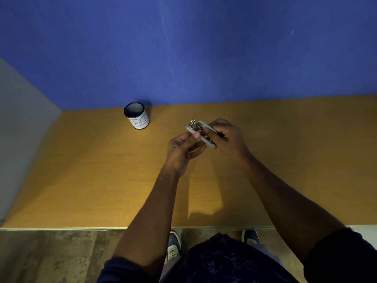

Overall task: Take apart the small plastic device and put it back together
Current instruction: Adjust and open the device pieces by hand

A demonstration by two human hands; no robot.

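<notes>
We see two bare hands meeting above the far middle part of a wooden desk (102,170), and between them they hold the device (201,133), a small pale plastic piece with metal parts inside. The device is lifted off the desk and lies tilted, its far end pointing to the left, where a thin metal pin sticks out. The left hand (181,152) comes from below and pinches the near long edge of the device with thumb and fingertips, so this hand is closed on it. The right hand (226,137) is curled over the right end of the device and grips it from above; its fingers hide that end, so we cannot tell how the parts join there. To the left of the hands, well apart from them, a dark mesh cup (136,115) stands upright near the far edge of the desk, with a white label that has letters on it. Behind the desk there is a blue wall (183,48). At the near edge, below the arms, two shoes (173,246) are on the floor.
</notes>
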